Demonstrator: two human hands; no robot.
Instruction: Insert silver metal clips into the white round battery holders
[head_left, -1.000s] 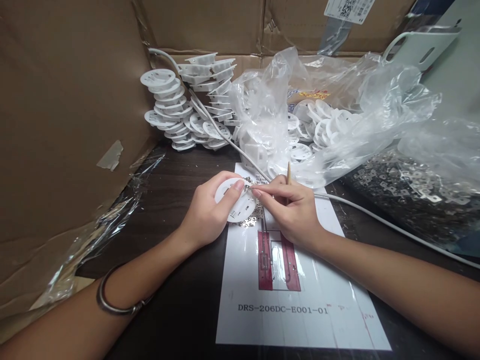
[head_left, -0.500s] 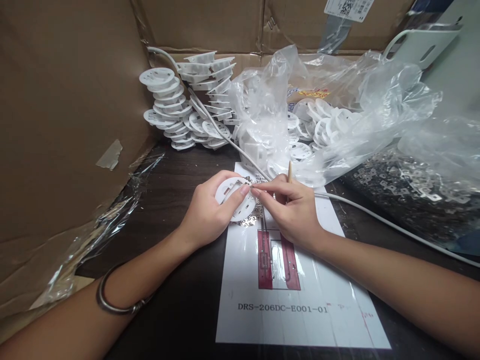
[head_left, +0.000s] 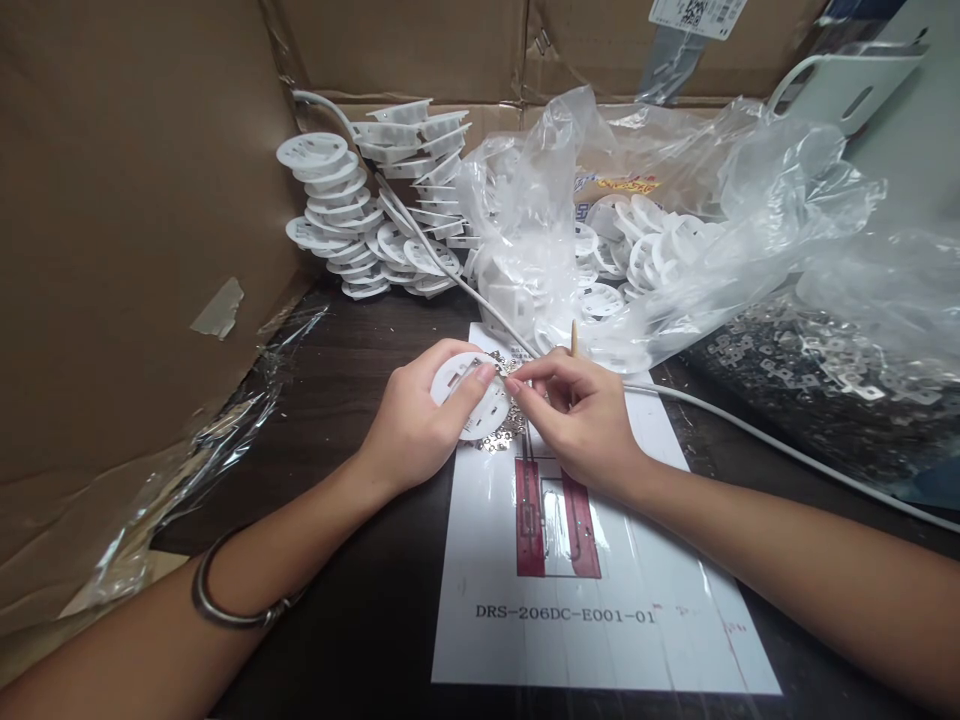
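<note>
Okay, seeing white disc (head_left: 486,412) in left hand (head_left: 420,415), over upper-left part of printed sheet (head_left: 622,650) on counter (head_left: 330,400). Round in outline, slotted face turned up toward camera, slots slanting lower left to upper right. Clamped at left side by left hand: thumb across face, fingers tucked underneath, mostly hidden. Pinched nearly closed at right hand (head_left: 589,415), thumb and index tips at disc's right rim; too small to tell if gripping anything there. Also carrying wooden stick (head_left: 574,338) in right hand, long axis near upright, tip up. Behind disc: small metal pieces (head_left: 499,440). Versus half a second ago: shifted right fingertips slightly away from left thumb, tipped stick slightly left, kept disc nearly in place.
</note>
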